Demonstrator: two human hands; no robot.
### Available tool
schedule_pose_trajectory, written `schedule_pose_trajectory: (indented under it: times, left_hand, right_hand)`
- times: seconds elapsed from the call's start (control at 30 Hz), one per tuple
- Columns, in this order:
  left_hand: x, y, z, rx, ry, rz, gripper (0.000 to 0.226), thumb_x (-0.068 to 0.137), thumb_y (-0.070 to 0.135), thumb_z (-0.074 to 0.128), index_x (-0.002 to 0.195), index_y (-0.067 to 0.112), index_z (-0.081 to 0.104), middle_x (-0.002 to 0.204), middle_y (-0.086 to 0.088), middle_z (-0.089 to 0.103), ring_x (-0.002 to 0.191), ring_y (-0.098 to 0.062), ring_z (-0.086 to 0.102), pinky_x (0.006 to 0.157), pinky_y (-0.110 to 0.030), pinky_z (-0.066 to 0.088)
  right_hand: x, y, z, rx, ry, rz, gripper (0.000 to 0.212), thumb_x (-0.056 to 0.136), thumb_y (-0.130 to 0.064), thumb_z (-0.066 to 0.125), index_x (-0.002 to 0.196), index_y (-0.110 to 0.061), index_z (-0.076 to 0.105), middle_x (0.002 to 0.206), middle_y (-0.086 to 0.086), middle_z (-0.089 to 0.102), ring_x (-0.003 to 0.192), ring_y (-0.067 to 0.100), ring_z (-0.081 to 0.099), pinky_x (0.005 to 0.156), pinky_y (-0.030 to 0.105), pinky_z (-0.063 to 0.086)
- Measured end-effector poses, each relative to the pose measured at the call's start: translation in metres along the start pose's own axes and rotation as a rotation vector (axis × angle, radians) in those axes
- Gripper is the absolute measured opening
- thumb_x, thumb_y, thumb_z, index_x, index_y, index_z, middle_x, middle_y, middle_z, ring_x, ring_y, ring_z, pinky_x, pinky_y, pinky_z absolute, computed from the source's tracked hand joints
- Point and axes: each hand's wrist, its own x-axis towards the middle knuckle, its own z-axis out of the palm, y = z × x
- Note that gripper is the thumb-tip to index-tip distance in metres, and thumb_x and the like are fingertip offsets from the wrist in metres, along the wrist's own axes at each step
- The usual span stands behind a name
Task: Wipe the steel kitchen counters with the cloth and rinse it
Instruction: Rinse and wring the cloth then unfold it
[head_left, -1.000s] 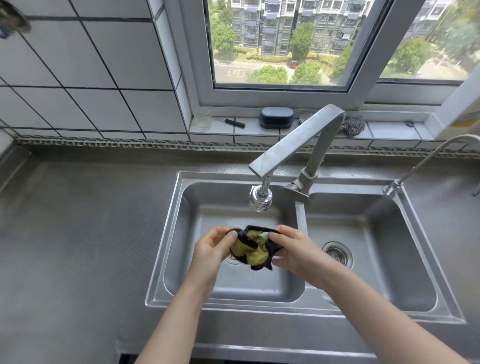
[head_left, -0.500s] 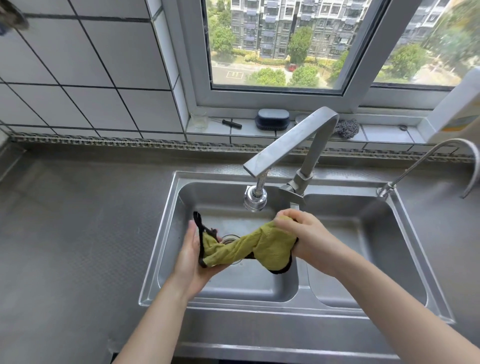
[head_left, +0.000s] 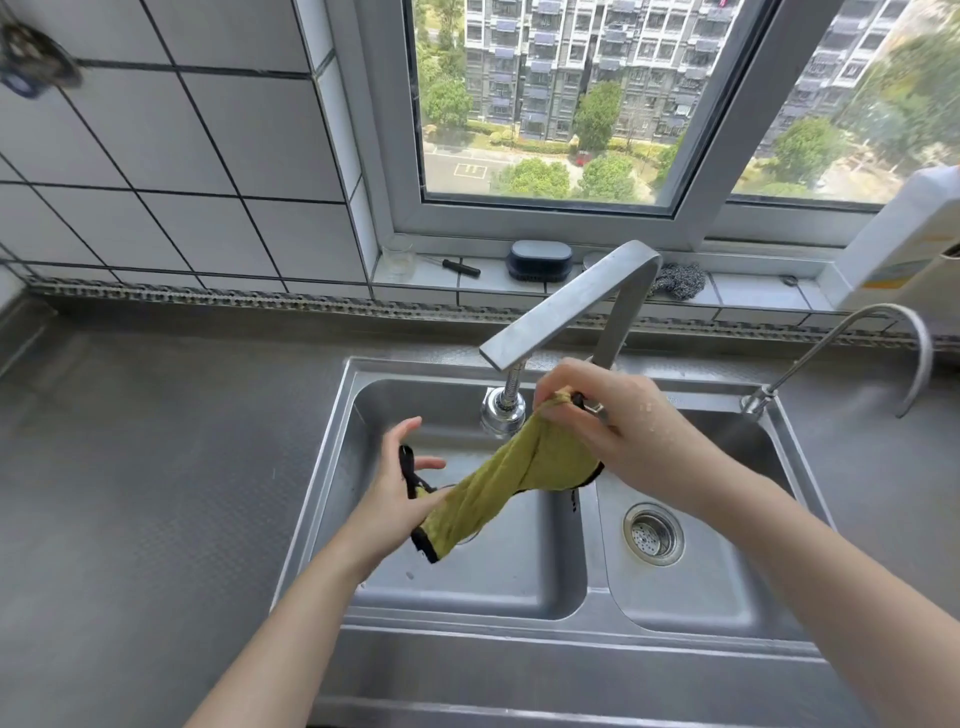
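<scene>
yellow-green cloth with black edging is stretched in the air over the left basin of the double steel sink, running diagonally from lower left to upper right. right hand clenched on the cloth's upper end, fingers curled round the bunched fabric, held just right of the faucet head and in front of the faucet riser. left hand holds the lower end: thumb and palm pinch the fabric, black edging looped across the palm, index and middle fingers partly extended. lower corner of cloth hangs free below the left hand, not touching the basin floor as far as can be seen.

cloth's top end sits very near the faucet head; touching or not, cannot tell. the divider between basins lies under the right hand. right basin holds a drain strainer, otherwise open room below the right forearm. steel counter spreads wide to the left of the sink rim, flat and textured, up to the tiled backsplash. thin gooseneck tap stands at the sink's right rear corner, well apart from both hands.

window sill behind: small glass, dark-handled tool, dark blue brush box, steel scourer. white bottle at far right edge.
</scene>
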Motion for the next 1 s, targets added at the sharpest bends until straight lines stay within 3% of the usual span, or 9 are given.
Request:
schedule_pose_trajectory:
  times: [0.1, 0.2, 0.33, 0.43, 0.57, 0.67, 0.77, 0.87, 1.0]
  left_hand:
    - [-0.006, 0.012, 0.006, -0.038, -0.107, 0.020, 0.070, 0.072, 0.061, 0.072, 0.131, 0.061, 0.035, 0.130, 0.015, 0.050, 0.103, -0.022, 0.063, 0.085, -0.041, 0.055]
    - [-0.011, 0.017, 0.011, -0.355, -0.241, -0.011, 0.064, 0.070, 0.067, 0.070, 0.120, 0.029, 0.064, 0.135, 0.007, 0.053, 0.110, -0.039, 0.062, 0.093, -0.054, 0.052]
    - [-0.014, 0.022, 0.017, -0.110, -0.258, 0.085, 0.033, 0.071, 0.035, 0.082, 0.100, 0.019, 0.075, 0.132, 0.007, 0.052, 0.103, -0.019, 0.066, 0.091, -0.032, 0.054]
    - [-0.012, 0.028, 0.018, -0.072, -0.225, 0.124, 0.021, 0.073, 0.019, 0.083, 0.091, 0.021, 0.072, 0.114, 0.003, 0.066, 0.096, -0.016, 0.067, 0.081, -0.025, 0.053]
    - [-0.011, 0.041, 0.007, -0.015, -0.174, 0.142, 0.021, 0.073, 0.023, 0.082, 0.090, 0.024, 0.070, 0.092, -0.001, 0.072, 0.084, -0.011, 0.065, 0.080, -0.027, 0.051]
    - [-0.010, 0.049, -0.019, 0.063, -0.152, 0.180, 0.013, 0.069, 0.024, 0.081, 0.078, 0.017, 0.075, 0.102, -0.002, 0.069, 0.096, -0.014, 0.063, 0.093, -0.031, 0.046]
    - [-0.013, 0.061, -0.043, -0.174, -0.116, 0.229, 0.007, 0.068, 0.009, 0.073, 0.076, 0.008, 0.072, 0.113, -0.008, 0.066, 0.105, -0.023, 0.064, 0.095, -0.037, 0.049]
    - [-0.009, 0.084, -0.060, -0.483, -0.163, 0.272, 0.010, 0.073, -0.002, 0.053, 0.081, 0.002, 0.058, 0.090, -0.017, 0.063, 0.082, -0.027, 0.063, 0.076, -0.037, 0.053]
    - [0.006, 0.127, -0.060, -0.448, -0.133, 0.269, 0.011, 0.082, 0.006, 0.047, 0.081, 0.017, 0.048, 0.080, -0.005, 0.050, 0.065, -0.018, 0.053, 0.060, -0.035, 0.050]
  right_hand:
    - [0.004, -0.010, -0.002, 0.033, 0.059, -0.063, 0.011, 0.099, -0.024, 0.051, 0.097, -0.033, 0.057, 0.088, -0.014, 0.064, 0.079, 0.010, 0.059, 0.071, 0.021, 0.048]
    - [0.010, -0.020, -0.005, 0.026, 0.107, -0.128, 0.009, 0.100, -0.019, 0.052, 0.100, -0.025, 0.058, 0.091, -0.009, 0.065, 0.081, 0.009, 0.059, 0.071, 0.020, 0.046]
    - [0.016, -0.029, -0.011, 0.017, 0.167, -0.171, 0.007, 0.098, -0.015, 0.054, 0.102, -0.018, 0.060, 0.089, -0.002, 0.066, 0.082, 0.014, 0.061, 0.076, 0.031, 0.048]
    - [0.018, -0.033, -0.018, 0.033, 0.170, -0.195, 0.008, 0.098, -0.015, 0.056, 0.101, -0.019, 0.061, 0.092, -0.003, 0.067, 0.086, 0.018, 0.063, 0.078, 0.037, 0.049]
    - [0.019, -0.034, -0.028, 0.045, 0.190, -0.209, 0.010, 0.096, -0.014, 0.057, 0.101, -0.020, 0.063, 0.096, -0.014, 0.066, 0.092, 0.010, 0.063, 0.082, 0.031, 0.050]
    - [0.017, -0.028, -0.038, 0.053, 0.223, -0.185, 0.011, 0.094, -0.013, 0.061, 0.100, -0.019, 0.067, 0.095, -0.017, 0.067, 0.094, 0.007, 0.064, 0.083, 0.023, 0.050]
    - [0.014, -0.021, -0.047, 0.075, 0.275, -0.135, 0.013, 0.089, -0.012, 0.068, 0.098, -0.019, 0.074, 0.081, -0.028, 0.068, 0.080, -0.007, 0.063, 0.072, 0.005, 0.042]
    - [0.014, -0.014, -0.055, 0.166, 0.288, -0.044, 0.011, 0.088, -0.016, 0.070, 0.088, -0.027, 0.074, 0.079, -0.018, 0.072, 0.074, -0.004, 0.063, 0.068, 0.010, 0.045]
    - [0.015, -0.007, -0.059, 0.237, 0.360, 0.025, 0.014, 0.095, -0.018, 0.060, 0.084, -0.024, 0.065, 0.069, -0.011, 0.064, 0.061, -0.003, 0.055, 0.057, 0.011, 0.040]
